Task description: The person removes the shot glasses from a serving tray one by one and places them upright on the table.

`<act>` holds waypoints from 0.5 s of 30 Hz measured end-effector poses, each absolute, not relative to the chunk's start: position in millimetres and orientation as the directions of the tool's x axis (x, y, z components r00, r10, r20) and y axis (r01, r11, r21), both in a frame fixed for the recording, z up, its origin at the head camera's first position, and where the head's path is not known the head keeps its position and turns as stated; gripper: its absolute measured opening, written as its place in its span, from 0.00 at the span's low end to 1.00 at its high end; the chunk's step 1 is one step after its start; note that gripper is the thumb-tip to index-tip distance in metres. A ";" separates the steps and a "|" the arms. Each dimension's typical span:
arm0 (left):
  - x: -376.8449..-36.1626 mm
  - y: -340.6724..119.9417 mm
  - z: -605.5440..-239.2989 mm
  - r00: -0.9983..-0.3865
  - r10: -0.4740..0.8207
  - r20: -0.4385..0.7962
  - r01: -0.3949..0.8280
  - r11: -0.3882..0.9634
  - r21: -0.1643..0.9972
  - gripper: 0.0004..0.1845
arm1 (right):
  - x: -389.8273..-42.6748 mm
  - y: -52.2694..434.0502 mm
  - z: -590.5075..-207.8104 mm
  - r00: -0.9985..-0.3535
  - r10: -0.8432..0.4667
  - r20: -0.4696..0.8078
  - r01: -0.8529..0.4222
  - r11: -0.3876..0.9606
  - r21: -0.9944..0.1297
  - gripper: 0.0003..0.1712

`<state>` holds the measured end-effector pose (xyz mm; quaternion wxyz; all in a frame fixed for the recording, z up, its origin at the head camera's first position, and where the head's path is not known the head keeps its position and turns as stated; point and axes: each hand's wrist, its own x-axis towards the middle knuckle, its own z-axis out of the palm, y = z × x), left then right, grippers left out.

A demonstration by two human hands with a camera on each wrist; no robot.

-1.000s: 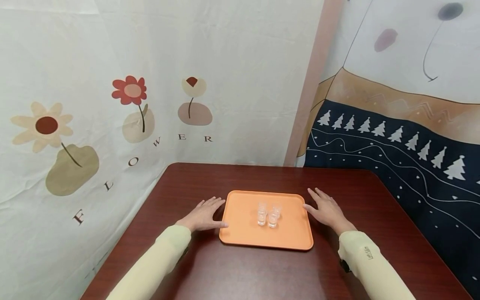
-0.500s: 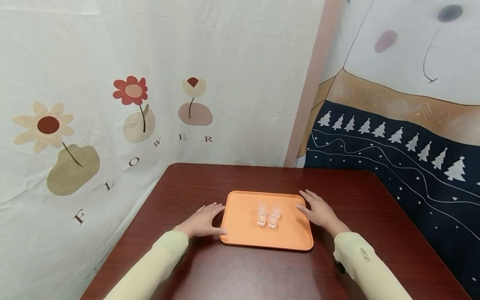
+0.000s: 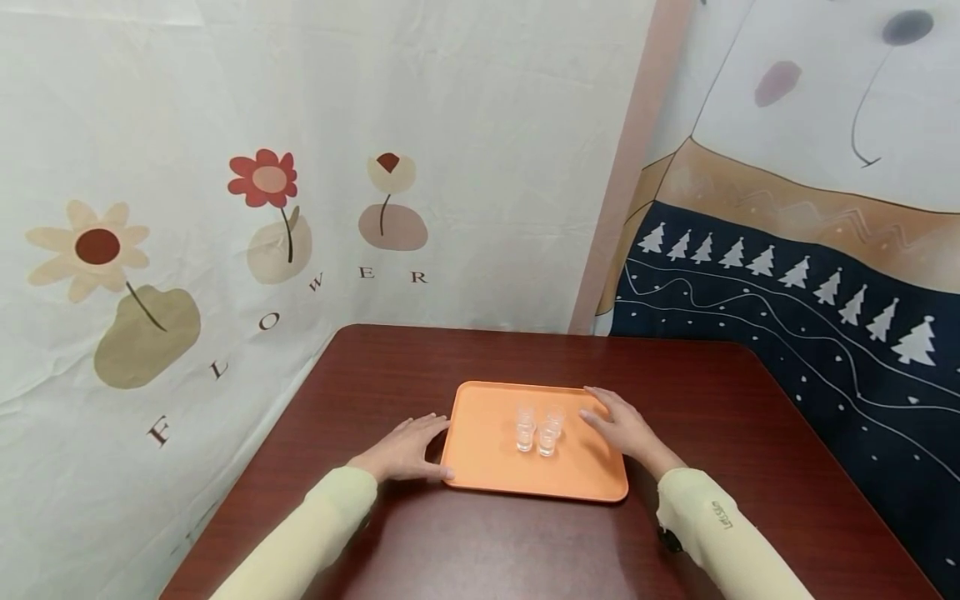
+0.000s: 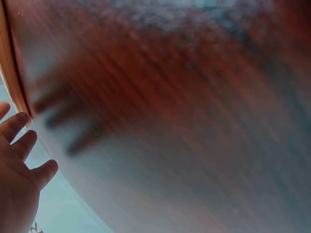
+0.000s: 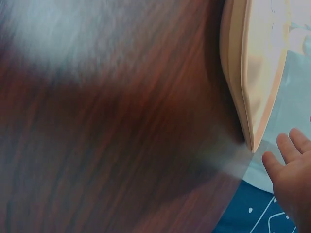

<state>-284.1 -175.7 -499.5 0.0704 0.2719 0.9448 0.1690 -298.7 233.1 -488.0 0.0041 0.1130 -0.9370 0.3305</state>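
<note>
Orange tray [image 3: 487,467] sits flat near the middle of the dark red table [image 3: 420,542], long side toward the person, three small clear glasses [image 3: 536,430] clustered upright near its centre, close together, maybe touching, can't tell. Left hand [image 3: 405,450] lies flat on the table just beside the tray's left rim, fingers straight, thumb at or against the near-left edge, grip released, nothing held. Right hand [image 3: 618,425] reaches over the tray's right edge, fingers stretched out toward the glasses, apart from them, grip also released. Wrist views are blurred: left one shows only fingers [image 4: 22,145] by the tray rim [image 4: 12,87], right one shows the tray's edge [image 5: 243,97] from low down and fingertips [image 5: 291,155] beside it. Handling guess: tray looks like thin stiff plastic, light, smooth and probably slippery, with a low raised lip. Glasses look light, fragile, tippy; they would likely slide or knock together if the tray tilts. Best hold for the tray seems the two short sides, thumbs on the lip and fingers under, kept level. A single glass is better pinched round its wall from the side, the neighbours stand very near. Flower-print cloth [image 3: 225,208] and tree-print cloth [image 3: 787,275] hang behind.
</note>
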 end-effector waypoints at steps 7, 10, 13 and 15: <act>-283.3 -175.2 -500.4 -0.839 0.542 -0.051 0.491 0.794 0.359 0.53 | -295.4 223.1 -492.8 -0.970 -0.225 0.094 -0.225 0.681 -0.696 0.32; -282.9 -175.2 -500.3 -0.840 0.541 -0.052 0.488 0.793 0.365 0.53 | -294.2 218.4 -493.7 -0.970 -0.230 0.083 -0.215 0.647 -0.732 0.32; -282.9 -175.7 -500.8 -0.839 0.541 -0.051 0.489 0.793 0.363 0.54 | -294.3 213.9 -496.3 -0.970 -0.233 0.077 -0.208 0.618 -0.758 0.32; -282.7 -176.1 -501.0 -0.838 0.544 -0.049 0.492 0.790 0.366 0.54 | -294.5 211.1 -498.9 -0.967 -0.240 0.085 -0.217 0.604 -0.767 0.31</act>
